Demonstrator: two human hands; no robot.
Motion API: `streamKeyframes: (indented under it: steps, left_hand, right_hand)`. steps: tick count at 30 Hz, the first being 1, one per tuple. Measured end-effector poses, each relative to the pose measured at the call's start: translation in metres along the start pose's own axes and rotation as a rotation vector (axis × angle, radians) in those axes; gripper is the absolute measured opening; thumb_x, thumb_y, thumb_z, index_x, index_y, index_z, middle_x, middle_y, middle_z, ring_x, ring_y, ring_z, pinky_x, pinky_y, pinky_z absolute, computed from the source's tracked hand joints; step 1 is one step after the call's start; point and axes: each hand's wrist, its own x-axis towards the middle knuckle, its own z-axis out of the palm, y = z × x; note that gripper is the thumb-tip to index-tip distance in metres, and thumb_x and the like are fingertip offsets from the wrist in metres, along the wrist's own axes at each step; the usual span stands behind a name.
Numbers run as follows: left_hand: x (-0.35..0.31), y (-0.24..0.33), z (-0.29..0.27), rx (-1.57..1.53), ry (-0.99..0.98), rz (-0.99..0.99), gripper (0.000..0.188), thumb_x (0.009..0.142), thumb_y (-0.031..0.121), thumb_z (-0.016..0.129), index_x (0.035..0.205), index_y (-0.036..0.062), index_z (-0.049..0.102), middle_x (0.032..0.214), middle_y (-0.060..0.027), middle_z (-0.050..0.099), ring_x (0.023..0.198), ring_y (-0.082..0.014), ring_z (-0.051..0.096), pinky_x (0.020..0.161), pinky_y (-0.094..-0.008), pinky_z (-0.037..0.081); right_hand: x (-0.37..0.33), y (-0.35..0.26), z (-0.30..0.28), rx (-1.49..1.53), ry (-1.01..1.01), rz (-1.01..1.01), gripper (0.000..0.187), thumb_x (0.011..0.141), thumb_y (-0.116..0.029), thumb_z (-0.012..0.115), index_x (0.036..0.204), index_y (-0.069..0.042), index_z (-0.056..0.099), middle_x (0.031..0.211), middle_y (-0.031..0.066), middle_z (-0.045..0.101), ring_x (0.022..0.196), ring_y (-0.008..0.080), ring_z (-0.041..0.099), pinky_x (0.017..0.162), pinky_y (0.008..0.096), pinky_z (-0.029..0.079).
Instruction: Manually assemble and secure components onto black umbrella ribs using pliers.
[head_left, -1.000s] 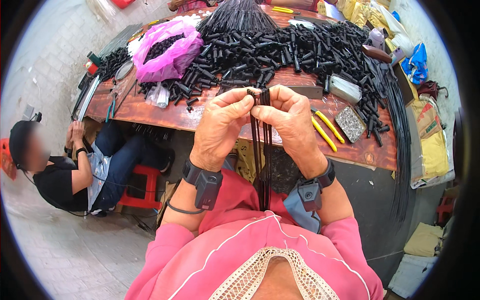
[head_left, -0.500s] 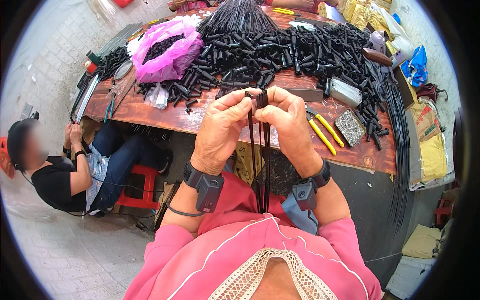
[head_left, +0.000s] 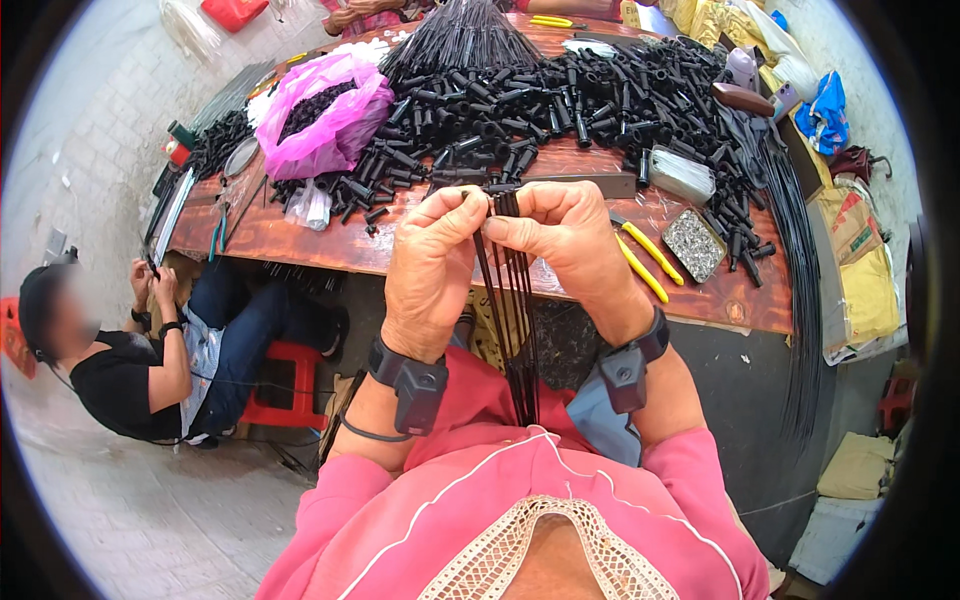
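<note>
Thin black rods (head_left: 517,325), which look like umbrella ribs, hang in a loose bundle in front of me, their lower ends by my lap. My left hand (head_left: 432,262) pinches the top of a rod at the left side of the bundle between thumb and fingers. Closed on the upper ends of several others is my right hand (head_left: 572,243), its thumb pressed across them. Both hands are nearly touching, above the table's near edge. Small dark end pieces show at the rod tops, but my fingers hide much of them.
Black tubular parts (head_left: 570,95) lie heaped across the wooden table (head_left: 350,240), beside a pink plastic bag (head_left: 330,120). Yellow-handled pliers (head_left: 640,262) and a box of small metal bits (head_left: 695,245) are at right. Another person (head_left: 120,370) sits at left on a red stool (head_left: 285,390).
The rods have spread into a wider fan below my hands. Both hands have shifted slightly left and still grip the tops. The seated person's hands have moved a little.
</note>
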Motion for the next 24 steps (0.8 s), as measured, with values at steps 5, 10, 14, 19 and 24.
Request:
streamKeyframes:
  steps: [5,10,14,19,24]
  left_hand:
    - [-0.005,-0.007,0.020,-0.050,0.094,0.040,0.005,0.092,0.006,0.063,0.095,0.0024,0.065,0.090,-0.0023,0.065,0.084,-0.0097,0.059,0.077,-0.0242,0.047]
    - [-0.003,-0.009,0.019,-0.088,0.103,0.035,0.006,0.092,0.007,0.063,0.095,0.0022,0.064,0.089,-0.0022,0.065,0.079,-0.0095,0.059,0.072,-0.0235,0.046]
    - [-0.002,-0.016,0.015,-0.028,0.121,0.084,0.007,0.092,0.008,0.064,0.095,0.0018,0.065,0.087,-0.0021,0.065,0.079,-0.0097,0.058,0.071,-0.0231,0.045]
    - [0.002,-0.018,0.015,0.072,0.171,0.115,0.013,0.091,0.007,0.064,0.100,-0.0012,0.066,0.091,-0.0044,0.066,0.084,-0.0110,0.060,0.078,-0.0242,0.046]
    - [0.012,-0.012,-0.005,0.086,0.038,-0.056,0.028,0.092,0.015,0.064,0.114,-0.0018,0.065,0.100,-0.0083,0.069,0.092,-0.0142,0.064,0.080,-0.0303,0.051]
  right_hand:
    - [-0.008,0.007,0.008,-0.268,0.217,-0.130,0.024,0.081,-0.008,0.075,0.064,-0.004,0.059,0.059,-0.0043,0.055,0.055,0.0009,0.045,0.046,0.0211,0.034]
    - [-0.002,0.010,-0.011,-0.053,0.075,-0.085,0.017,0.082,-0.006,0.074,0.070,-0.002,0.063,0.063,-0.0007,0.060,0.058,0.0025,0.051,0.050,0.0207,0.040]
    - [0.002,0.011,-0.019,0.126,-0.094,-0.004,0.011,0.086,-0.007,0.071,0.081,0.001,0.067,0.071,0.0042,0.066,0.065,0.0083,0.061,0.060,0.0225,0.049]
    - [-0.001,0.010,-0.014,-0.049,0.024,-0.014,0.009,0.088,-0.009,0.069,0.086,0.000,0.068,0.075,0.0020,0.066,0.066,0.0053,0.058,0.059,0.0214,0.047]
    - [-0.001,0.003,-0.016,-0.157,0.056,-0.006,0.016,0.091,-0.014,0.066,0.100,-0.001,0.070,0.081,0.0006,0.068,0.070,0.0048,0.060,0.063,0.0200,0.046]
